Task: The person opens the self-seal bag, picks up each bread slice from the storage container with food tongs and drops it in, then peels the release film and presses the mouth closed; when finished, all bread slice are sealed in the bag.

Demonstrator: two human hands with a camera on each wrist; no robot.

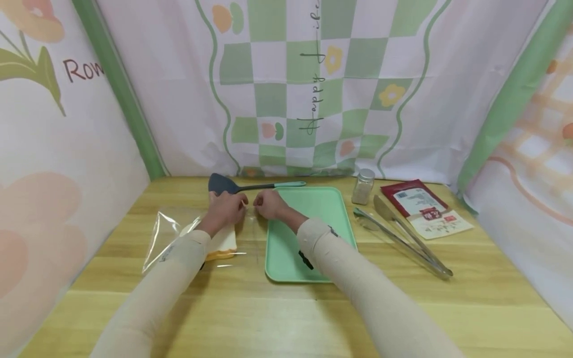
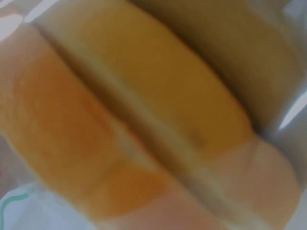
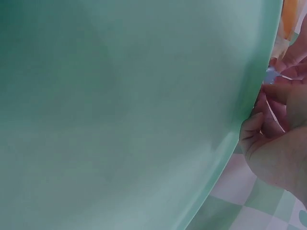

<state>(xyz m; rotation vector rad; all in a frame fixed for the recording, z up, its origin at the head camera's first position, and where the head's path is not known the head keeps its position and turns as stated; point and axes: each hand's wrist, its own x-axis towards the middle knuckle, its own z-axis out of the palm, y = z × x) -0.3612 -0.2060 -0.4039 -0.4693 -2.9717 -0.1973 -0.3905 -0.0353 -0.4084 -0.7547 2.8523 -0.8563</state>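
Observation:
Sliced bread [image 1: 224, 242] lies inside a clear plastic bag [image 1: 172, 223] on the left of the table. My left hand [image 1: 225, 209] is over the far part of the bread, fingers bent at the bag's film. Close by, my right hand [image 1: 270, 204] has its fingers curled at the left edge of a green tray [image 1: 315, 214]. In the right wrist view, the fingers of my right hand [image 3: 278, 148] pinch thin film, with the left hand's fingers [image 3: 295, 57] beside them. Two brown-crusted slices [image 2: 168, 81] fill the left wrist view, where no hand shows clearly.
Behind the hands lies a dark spatula [image 1: 222, 184] with a light blue handle end. Right of the tray are a glass jar [image 1: 363, 188] with a metal lid, metal tongs [image 1: 412, 241] and a red and white packet [image 1: 409, 195]. A patterned curtain [image 1: 309, 99] backs the table.

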